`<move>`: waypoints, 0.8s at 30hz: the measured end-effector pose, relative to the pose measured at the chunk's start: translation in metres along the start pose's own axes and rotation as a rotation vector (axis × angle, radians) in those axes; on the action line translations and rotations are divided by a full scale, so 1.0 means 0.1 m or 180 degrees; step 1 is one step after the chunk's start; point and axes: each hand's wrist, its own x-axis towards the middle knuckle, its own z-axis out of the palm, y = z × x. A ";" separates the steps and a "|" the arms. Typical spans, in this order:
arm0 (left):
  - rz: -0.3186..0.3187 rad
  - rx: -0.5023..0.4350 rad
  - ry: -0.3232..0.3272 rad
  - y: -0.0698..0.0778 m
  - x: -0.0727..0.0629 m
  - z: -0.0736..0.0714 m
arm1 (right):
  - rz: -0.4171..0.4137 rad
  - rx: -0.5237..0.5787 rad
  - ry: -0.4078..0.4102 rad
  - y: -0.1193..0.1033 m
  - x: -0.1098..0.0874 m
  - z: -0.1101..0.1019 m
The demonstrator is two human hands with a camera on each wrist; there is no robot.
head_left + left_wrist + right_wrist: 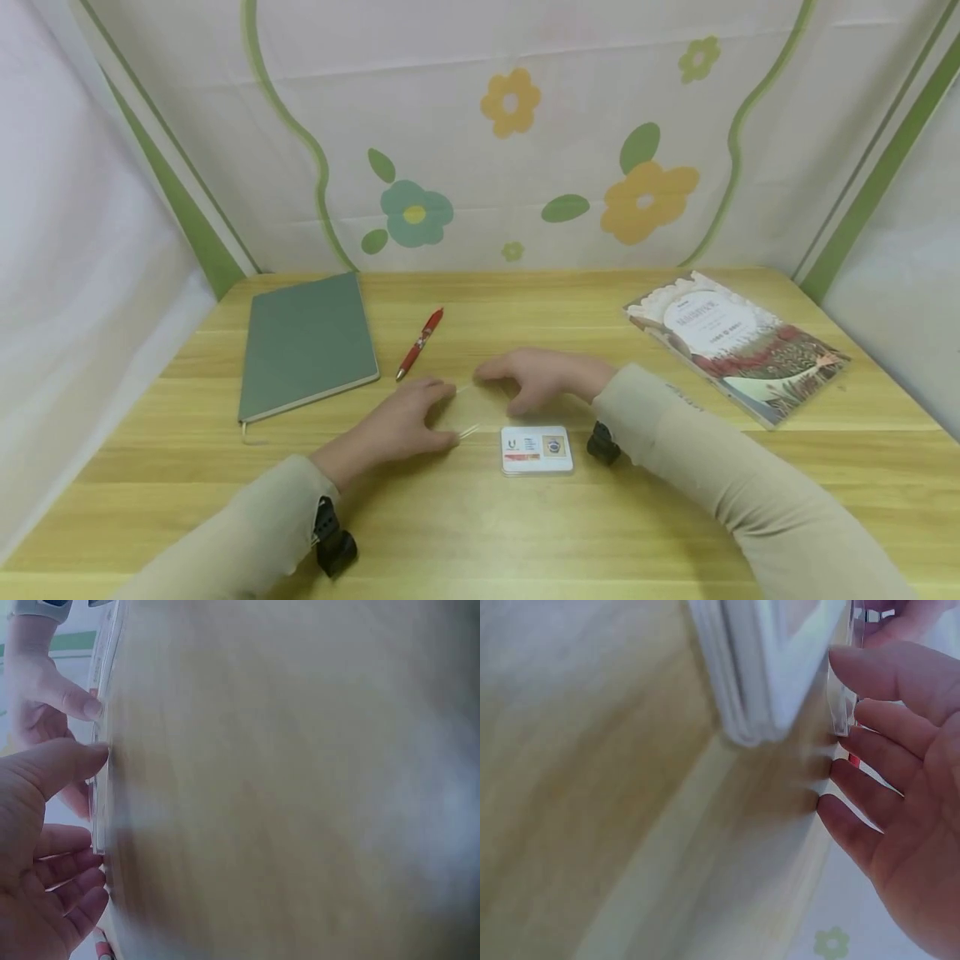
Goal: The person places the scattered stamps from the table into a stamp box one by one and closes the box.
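Note:
A thin, clear flat plastic cover (480, 410) lies low over the table between both hands, showing mainly as glinting edges. My left hand (401, 421) holds its left end, thumb at the near edge and index finger at the far edge. From the other side my right hand (542, 379) holds it between thumb and fingers; in the right wrist view the thumb and fingertips lie right at the cover's end (840, 720). Just nearer than the right thumb, a white card box (537, 450) with a printed logo and small picture lies flat.
A green notebook (307, 346) with a ribbon lies at the left, and a red pen (420, 343) beside it. At the right lies an illustrated booklet (735, 342). A flowered curtain (465, 100) hangs behind the wooden table (465, 533).

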 end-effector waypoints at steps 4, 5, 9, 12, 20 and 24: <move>-0.0045 0.0039 0.0015 0.03 0.02 -0.01 | 0.0030 -0.0020 0.0025 -0.02 0.01 0.01; -0.0065 0.0040 0.0013 0.03 0.03 -0.01 | 0.0036 -0.0004 0.0036 -0.02 0.01 0.01; -0.0091 0.0081 0.0010 0.06 0.05 -0.03 | 0.0035 0.0002 0.0068 -0.01 0.02 0.02; -0.0081 0.0109 -0.0003 0.06 0.07 -0.04 | -0.0037 -0.0032 0.0089 -0.01 0.02 0.01; 0.0050 0.0182 0.0137 0.02 0.07 0.00 | -0.0311 -0.0129 0.0154 0.03 0.02 0.01; 0.0107 0.0052 0.0238 0.01 0.05 -0.01 | -0.0424 -0.0166 0.0223 0.05 -0.02 -0.01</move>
